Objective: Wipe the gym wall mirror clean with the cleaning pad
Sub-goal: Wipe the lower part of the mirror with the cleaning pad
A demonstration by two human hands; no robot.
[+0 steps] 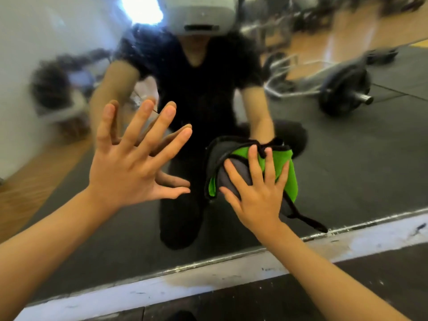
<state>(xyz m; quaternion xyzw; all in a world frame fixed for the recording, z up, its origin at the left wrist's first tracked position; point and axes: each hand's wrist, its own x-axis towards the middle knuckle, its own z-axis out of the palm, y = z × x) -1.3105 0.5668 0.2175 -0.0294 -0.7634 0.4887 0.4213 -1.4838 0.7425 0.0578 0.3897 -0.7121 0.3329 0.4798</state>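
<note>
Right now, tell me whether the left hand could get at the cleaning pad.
Probably yes. The left hand is spread open against the mirror, just beside the cleaning pad, with only bare glass between them. The right hand presses the pad flat with straight fingers, leaving its near edge exposed.

Below the glass we see a scuffed white baseboard point(231, 278) running across, with dark rubber floor point(347, 288) in front of it. Reflected at the upper right we find a barbell point(342, 91) lying on dark mats beside wood flooring.
</note>
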